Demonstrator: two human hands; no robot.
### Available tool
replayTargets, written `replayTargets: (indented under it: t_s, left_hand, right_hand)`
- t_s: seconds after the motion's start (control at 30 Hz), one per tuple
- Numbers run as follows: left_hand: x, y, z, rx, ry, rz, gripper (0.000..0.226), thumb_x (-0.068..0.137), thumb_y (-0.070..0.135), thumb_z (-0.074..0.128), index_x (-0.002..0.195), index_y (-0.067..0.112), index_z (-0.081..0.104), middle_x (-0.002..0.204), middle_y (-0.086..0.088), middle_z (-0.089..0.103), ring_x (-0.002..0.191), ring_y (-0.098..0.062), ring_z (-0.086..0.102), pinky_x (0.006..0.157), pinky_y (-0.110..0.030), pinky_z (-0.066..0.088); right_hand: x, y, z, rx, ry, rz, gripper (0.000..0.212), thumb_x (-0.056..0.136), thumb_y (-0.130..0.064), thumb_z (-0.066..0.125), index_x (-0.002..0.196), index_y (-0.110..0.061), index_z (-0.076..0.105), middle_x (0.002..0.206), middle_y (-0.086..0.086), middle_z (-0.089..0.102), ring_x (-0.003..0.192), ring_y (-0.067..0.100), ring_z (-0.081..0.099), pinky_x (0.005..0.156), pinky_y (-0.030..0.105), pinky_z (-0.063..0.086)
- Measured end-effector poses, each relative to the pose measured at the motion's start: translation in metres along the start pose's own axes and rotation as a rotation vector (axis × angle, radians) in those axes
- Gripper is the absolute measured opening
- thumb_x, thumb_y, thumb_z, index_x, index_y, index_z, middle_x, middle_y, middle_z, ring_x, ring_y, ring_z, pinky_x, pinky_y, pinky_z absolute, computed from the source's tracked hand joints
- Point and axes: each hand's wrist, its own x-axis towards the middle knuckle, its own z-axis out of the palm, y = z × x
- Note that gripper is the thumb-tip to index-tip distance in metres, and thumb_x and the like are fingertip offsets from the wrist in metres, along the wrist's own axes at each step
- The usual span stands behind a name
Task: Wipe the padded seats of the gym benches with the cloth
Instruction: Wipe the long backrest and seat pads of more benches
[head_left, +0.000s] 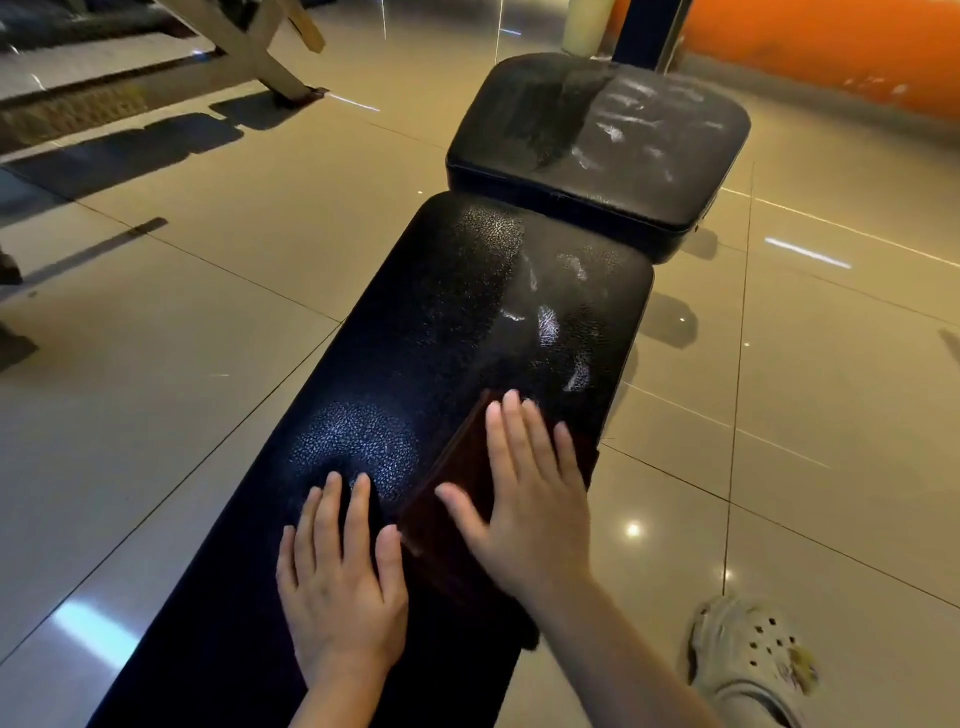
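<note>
in the head view, the right hand (524, 499) was laid flat with fingers spread on a dark reddish-brown cloth (447, 499), which was pressed against the right side of the long black bench pad (467, 322). the left hand (340, 577) was rested open, fingers apart, directly on the pad just beside the cloth. beyond it, a smaller seat pad (597, 145) was streaked with pale smears, and a light perforated clog (753, 660) was seen on the tiled floor (182, 338).

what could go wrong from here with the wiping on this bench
The right hand presses the dark cloth near the right edge of the long bench pad, so a stroke could slide it off onto the tiled floor. The left hand rests bare on the pad and may leave fresh prints. Streaks on the smaller seat pad could be missed.
</note>
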Motion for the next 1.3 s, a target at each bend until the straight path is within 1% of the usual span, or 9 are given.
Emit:
replayTargets:
  t_s: [0.13, 0.27, 0.4, 0.5, 0.63, 0.83, 0.97, 1.13, 1.3]
  left_hand:
    - [-0.001, -0.002, 0.001, 0.014, -0.013, -0.003, 0.063, 0.102, 0.051, 0.010, 0.144, 0.017, 0.042, 0.150, -0.010, 0.041, 0.140, -0.025, 0.030, 0.114, -0.041, 0.013]
    - [-0.001, -0.002, 0.002, 0.032, -0.020, -0.017, 0.062, 0.102, 0.052, 0.009, 0.144, 0.018, 0.040, 0.151, -0.010, 0.040, 0.140, -0.025, 0.028, 0.114, -0.041, 0.012]
    - [-0.001, 0.000, 0.000, 0.030, -0.035, -0.019, 0.062, 0.101, 0.053, 0.008, 0.145, 0.019, 0.037, 0.150, -0.010, 0.040, 0.140, -0.025, 0.028, 0.113, -0.043, 0.014]
    - [-0.001, 0.000, -0.002, 0.013, -0.036, -0.013, 0.061, 0.102, 0.052, 0.007, 0.146, 0.020, 0.034, 0.150, -0.011, 0.040, 0.140, -0.026, 0.028, 0.113, -0.044, 0.015]
    - [-0.002, -0.001, -0.003, -0.002, -0.022, -0.002, 0.062, 0.102, 0.051, 0.007, 0.145, 0.017, 0.038, 0.149, -0.012, 0.042, 0.139, -0.027, 0.031, 0.112, -0.049, 0.021]
    - [-0.001, 0.000, -0.001, -0.015, 0.007, -0.021, 0.055, 0.097, 0.043, 0.026, 0.141, 0.018, 0.046, 0.149, -0.010, 0.043, 0.139, -0.025, 0.031, 0.113, -0.044, 0.015]
    - [-0.001, 0.000, 0.000, -0.005, 0.003, -0.020, 0.054, 0.100, 0.046, 0.021, 0.141, 0.019, 0.044, 0.150, -0.010, 0.041, 0.140, -0.024, 0.028, 0.114, -0.043, 0.013]
    - [-0.001, 0.001, -0.003, 0.009, -0.032, -0.020, 0.064, 0.101, 0.053, 0.008, 0.141, 0.019, 0.043, 0.149, -0.011, 0.041, 0.140, -0.025, 0.028, 0.112, -0.045, 0.015]
    - [-0.001, 0.001, -0.005, 0.000, -0.027, -0.012, 0.066, 0.102, 0.052, 0.008, 0.140, 0.016, 0.049, 0.147, -0.013, 0.045, 0.138, -0.029, 0.035, 0.111, -0.047, 0.020]
  right_hand:
    - [0.071, 0.036, -0.016, -0.053, -0.036, 0.121, 0.083, 0.093, -0.069, 0.013, 0.157, -0.015, 0.012, 0.164, 0.004, 0.008, 0.151, 0.019, 0.004, 0.121, 0.039, -0.006]
    - [0.099, 0.037, -0.022, -0.054, -0.088, 0.241, 0.076, 0.098, -0.062, 0.012, 0.157, -0.016, 0.000, 0.165, 0.003, -0.004, 0.151, 0.019, -0.007, 0.122, 0.042, -0.008]
    - [0.050, 0.001, -0.012, -0.022, -0.051, 0.187, 0.075, 0.098, -0.059, 0.012, 0.156, -0.013, 0.012, 0.164, 0.008, 0.009, 0.151, 0.024, 0.004, 0.122, 0.044, -0.003]
    - [-0.008, -0.025, 0.000, 0.007, -0.042, 0.093, 0.071, 0.097, -0.056, 0.026, 0.152, -0.011, 0.031, 0.159, 0.009, 0.027, 0.149, 0.025, 0.021, 0.118, 0.046, 0.012]
    - [-0.055, -0.039, 0.007, 0.003, -0.070, 0.024, 0.068, 0.093, -0.050, 0.036, 0.148, -0.009, 0.039, 0.156, 0.010, 0.034, 0.145, 0.025, 0.031, 0.115, 0.045, 0.019]
    - [-0.015, -0.011, 0.003, -0.017, -0.007, -0.004, 0.065, 0.097, -0.048, 0.030, 0.149, -0.010, 0.039, 0.156, 0.008, 0.034, 0.145, 0.024, 0.030, 0.117, 0.043, 0.016]
    - [0.045, 0.013, -0.006, -0.072, -0.077, 0.094, 0.068, 0.099, -0.050, 0.010, 0.156, -0.013, 0.013, 0.164, 0.005, 0.010, 0.151, 0.021, 0.006, 0.120, 0.038, -0.006]
    - [0.006, -0.013, 0.000, -0.049, -0.013, 0.083, 0.060, 0.100, -0.045, 0.024, 0.150, -0.014, 0.034, 0.157, 0.006, 0.032, 0.147, 0.023, 0.024, 0.119, 0.043, 0.008]
    - [-0.076, -0.038, 0.005, -0.012, -0.080, -0.034, 0.062, 0.093, -0.042, 0.037, 0.146, -0.012, 0.039, 0.154, 0.007, 0.038, 0.145, 0.019, 0.026, 0.116, 0.043, 0.017]
